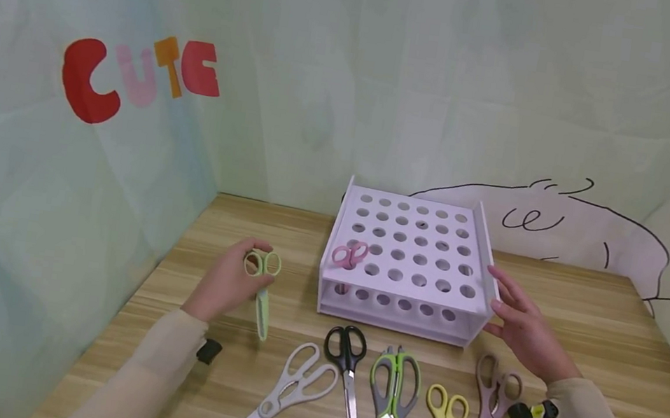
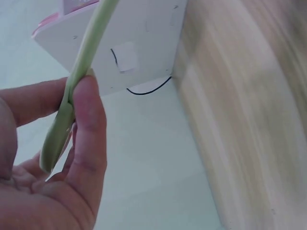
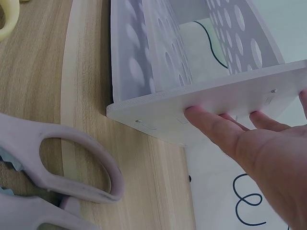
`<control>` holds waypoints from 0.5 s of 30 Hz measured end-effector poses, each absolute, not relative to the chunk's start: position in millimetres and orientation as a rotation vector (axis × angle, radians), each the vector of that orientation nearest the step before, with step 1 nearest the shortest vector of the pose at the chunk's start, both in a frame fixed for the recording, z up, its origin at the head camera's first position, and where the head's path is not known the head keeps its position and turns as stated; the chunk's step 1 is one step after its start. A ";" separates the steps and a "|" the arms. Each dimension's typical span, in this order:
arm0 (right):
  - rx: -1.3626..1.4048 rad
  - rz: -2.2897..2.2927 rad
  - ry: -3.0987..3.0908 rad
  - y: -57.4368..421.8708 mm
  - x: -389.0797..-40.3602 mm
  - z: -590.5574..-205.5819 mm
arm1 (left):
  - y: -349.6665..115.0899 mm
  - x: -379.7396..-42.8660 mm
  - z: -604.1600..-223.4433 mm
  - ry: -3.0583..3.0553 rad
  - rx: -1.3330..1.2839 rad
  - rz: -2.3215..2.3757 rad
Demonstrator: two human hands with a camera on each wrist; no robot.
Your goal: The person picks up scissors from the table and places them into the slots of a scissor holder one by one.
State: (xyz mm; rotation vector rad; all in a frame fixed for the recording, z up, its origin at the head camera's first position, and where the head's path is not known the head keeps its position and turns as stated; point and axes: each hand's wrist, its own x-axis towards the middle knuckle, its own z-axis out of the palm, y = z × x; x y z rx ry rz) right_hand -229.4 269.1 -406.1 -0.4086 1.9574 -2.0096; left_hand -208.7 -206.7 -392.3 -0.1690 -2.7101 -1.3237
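Note:
Light green scissors [image 1: 262,309] hang blade-down from my left hand [image 1: 231,276], pinched near the handle loops between thumb and fingers. In the left wrist view the same green scissors [image 2: 88,50] show edge-on, with the rack's side beyond them. To their right stands a white rack [image 1: 403,289] with rows of round holes. Pink scissors [image 1: 350,255] sit in one hole at its front left, handles up. My right hand [image 1: 526,326] rests its fingertips against the rack's right side panel [image 3: 158,112], fingers extended.
Along the front of the table lie grey-white scissors [image 1: 286,390], black-handled scissors [image 1: 345,351], green-and-grey scissors [image 1: 394,386], yellow scissors [image 1: 445,414] and mauve scissors [image 1: 489,409]. A printed cloth wall [image 1: 449,111] closes off the back and left.

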 end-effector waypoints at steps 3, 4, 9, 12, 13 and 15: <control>-0.410 -2.019 1.949 269.0 -228.7 -406.0 | -205.4 -209.8 -386.5 -2.669 -0.171 -1.373; -0.414 -2.021 1.946 269.0 -228.3 -406.0 | -204.8 -210.1 -384.7 -2.658 -0.169 -1.382; -0.422 -2.035 1.930 269.2 -227.6 -406.5 | -200.2 -210.4 -377.1 -2.618 -0.172 -1.375; -0.424 -2.036 1.928 269.7 -228.4 -407.2 | -197.0 -210.2 -373.8 -2.599 -0.167 -1.376; -0.422 -2.032 1.932 269.9 -228.7 -407.3 | -196.0 -210.4 -372.9 -2.594 -0.164 -1.372; -0.411 -2.024 1.944 270.2 -229.1 -407.2 | -193.7 -210.7 -370.5 -2.582 -0.162 -1.370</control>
